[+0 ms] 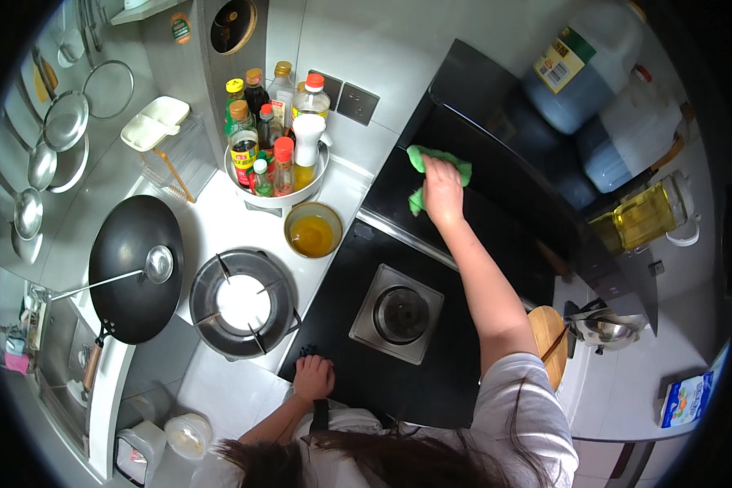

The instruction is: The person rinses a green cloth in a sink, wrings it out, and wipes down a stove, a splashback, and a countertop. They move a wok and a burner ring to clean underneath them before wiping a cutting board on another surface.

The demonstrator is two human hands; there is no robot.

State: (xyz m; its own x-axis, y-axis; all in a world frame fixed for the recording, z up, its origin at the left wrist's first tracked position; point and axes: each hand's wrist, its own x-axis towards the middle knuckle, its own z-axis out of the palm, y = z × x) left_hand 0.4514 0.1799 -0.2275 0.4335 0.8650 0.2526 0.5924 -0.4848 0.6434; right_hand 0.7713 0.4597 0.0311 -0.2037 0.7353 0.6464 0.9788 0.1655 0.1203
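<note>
My right hand presses a green cloth against the glossy black panel of the range hood behind the stove; the cloth bunches out around the fingers. My left hand rests on the front left part of the black cooktop, its fingertips partly turned from view, with no object seen in it. Between the two hands lies a burner in a square metal drip tray, with no pot support on it. A round black pot support sits on the white counter, left of the cooktop.
A black wok with a ladle lies at the left. A bowl of yellowish liquid stands by the cooktop's edge, near a white tray of several sauce bottles. Large jugs and a wooden board are at the right.
</note>
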